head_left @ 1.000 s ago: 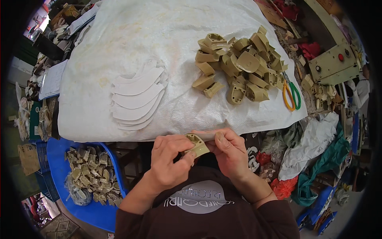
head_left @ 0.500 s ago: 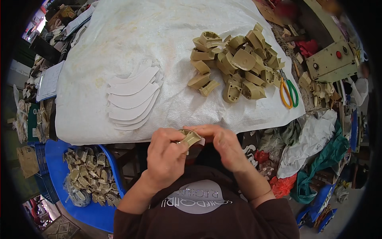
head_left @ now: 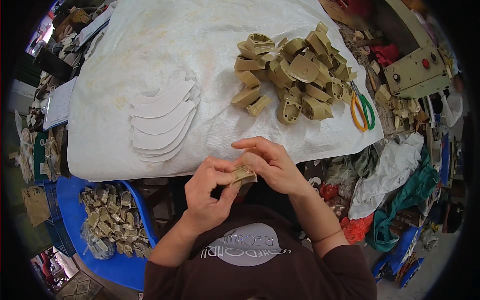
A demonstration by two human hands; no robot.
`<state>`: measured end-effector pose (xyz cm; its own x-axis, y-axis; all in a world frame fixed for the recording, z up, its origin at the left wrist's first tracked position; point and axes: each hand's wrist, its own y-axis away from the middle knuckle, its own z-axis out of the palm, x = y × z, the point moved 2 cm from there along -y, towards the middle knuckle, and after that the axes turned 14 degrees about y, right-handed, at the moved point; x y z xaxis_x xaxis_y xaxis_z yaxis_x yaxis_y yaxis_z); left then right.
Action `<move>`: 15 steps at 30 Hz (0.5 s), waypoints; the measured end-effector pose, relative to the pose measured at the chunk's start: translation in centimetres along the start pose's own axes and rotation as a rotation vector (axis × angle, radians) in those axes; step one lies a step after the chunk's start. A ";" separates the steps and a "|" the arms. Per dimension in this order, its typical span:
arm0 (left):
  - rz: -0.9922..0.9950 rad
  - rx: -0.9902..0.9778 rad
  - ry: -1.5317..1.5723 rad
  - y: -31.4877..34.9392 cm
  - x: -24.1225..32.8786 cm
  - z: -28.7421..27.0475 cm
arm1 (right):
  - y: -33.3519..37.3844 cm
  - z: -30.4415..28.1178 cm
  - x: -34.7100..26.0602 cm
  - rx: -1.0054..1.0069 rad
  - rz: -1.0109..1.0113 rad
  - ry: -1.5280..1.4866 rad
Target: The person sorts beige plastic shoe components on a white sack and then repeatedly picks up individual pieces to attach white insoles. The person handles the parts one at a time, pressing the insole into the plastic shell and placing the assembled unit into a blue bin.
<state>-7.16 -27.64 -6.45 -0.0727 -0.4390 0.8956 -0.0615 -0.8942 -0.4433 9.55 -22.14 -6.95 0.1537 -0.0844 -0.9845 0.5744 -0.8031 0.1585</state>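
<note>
A tan plastic shoe heel (head_left: 243, 175) is held between the thumb and fingers of my left hand (head_left: 206, 187), just off the table's front edge. My right hand (head_left: 271, 166) has its thumb against the heel's upper edge, while its fingers stretch out to the left above it. A thin pale edge shows along the heel's right side; I cannot tell what it is. Ahead on the left, curved white strips (head_left: 162, 125) lie overlapped in a fan. A heap of similar tan heels (head_left: 303, 69) sits at the far right of the table.
White woven sheeting (head_left: 150, 45) covers the table. Scissors (head_left: 362, 111) with orange and green handles lie beside the heap. A blue tub (head_left: 107, 267) at the lower left holds many shiny covered heels (head_left: 112, 220). Plastic bags (head_left: 387, 175) and a control box (head_left: 417, 72) stand at the right.
My right hand has turned and shifted slightly left and up, its fingers now extended and its thumb on the heel. My left hand still holds the heel, now tilted differently.
</note>
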 end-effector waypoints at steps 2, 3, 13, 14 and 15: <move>-0.085 0.126 0.150 0.1 -0.1 0.1 | 0.2 0.4 0.1 0.088 -0.096 -0.069; -0.126 0.191 0.221 0.1 -0.1 0.1 | 0.1 0.3 0.0 0.109 -0.235 0.050; -0.268 0.268 0.351 -0.1 -0.4 1.0 | 0.4 1.4 -0.3 0.343 -0.450 0.301; -0.276 0.261 0.333 -0.1 -0.4 0.8 | 0.3 1.3 -0.7 0.330 -0.454 0.330; -0.284 0.254 0.315 -0.2 -0.3 0.7 | 0.3 1.0 -1.4 0.318 -0.458 0.360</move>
<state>-6.46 -27.42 -6.62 -0.3883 -0.1617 0.9072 0.1195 -0.9850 -0.1244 8.69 -22.90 -5.60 0.2408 0.4649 -0.8520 0.3885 -0.8506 -0.3543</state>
